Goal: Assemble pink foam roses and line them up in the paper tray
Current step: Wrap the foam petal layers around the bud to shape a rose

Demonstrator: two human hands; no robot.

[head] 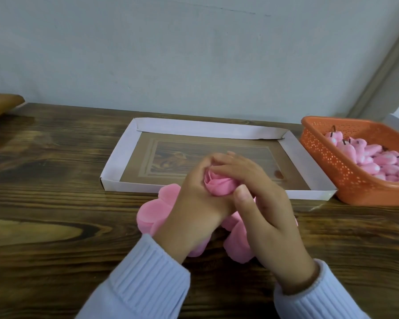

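Rose [219,184] number one is, as far as we can judge, the only one under way: it sits half-wrapped between our two hands, held above the near wall of the paper tray [207,128]. We see no finished rose lying in that tray, only its printed floor and white walls, so the lining-up has not begun.

Plenty is left. An orange basket [332,162] just beside the tray's right end is heaped with pink buds [382,160], several showing dark stubs. Stacks of flat pink petals [152,212] lie on the wooden surface [55,180] under our wrists, partly hidden. We take this to be an early stage, with the present flower not yet closed up.

Our left hand [194,208] is curled round the rose from the left, fingers bent over its top and cupping the outer petal. Our right hand [263,203] comes in from the other side: its fingers lie across the flower's far side and meet the left fingertips, while its thumb presses the petal's lower right edge. Both hands are closed on the one rose, neither free.
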